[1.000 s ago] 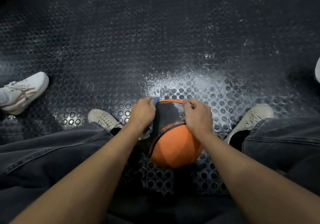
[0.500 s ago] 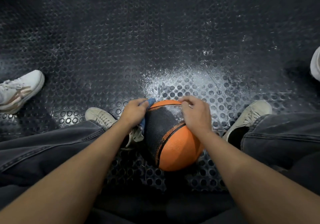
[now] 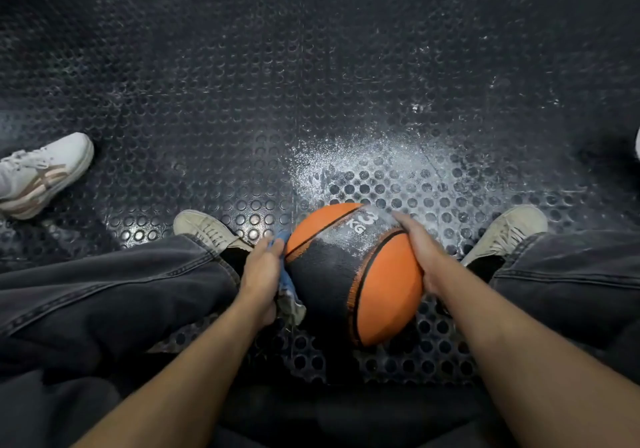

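Observation:
An orange and black medicine ball [image 3: 360,274] marked "3 KG" rests on the studded black floor between my legs. My left hand [image 3: 261,276] holds a blue and white cloth [image 3: 287,288] against the ball's left side. My right hand [image 3: 420,257] lies flat on the ball's right side, fingers stretched toward the white marking. White powdery residue dulls the ball's black band near the top.
White dust or spray [image 3: 363,167] covers the floor just beyond the ball. My beige shoes [image 3: 204,229] [image 3: 509,229] flank the ball, under dark jeans. Another person's white sneaker [image 3: 41,174] stands at the left edge.
The ball has turned, bringing the "3 KG" marking to the top. My left hand slid with the cloth from the top down the left side; my right hand shifted to the right side.

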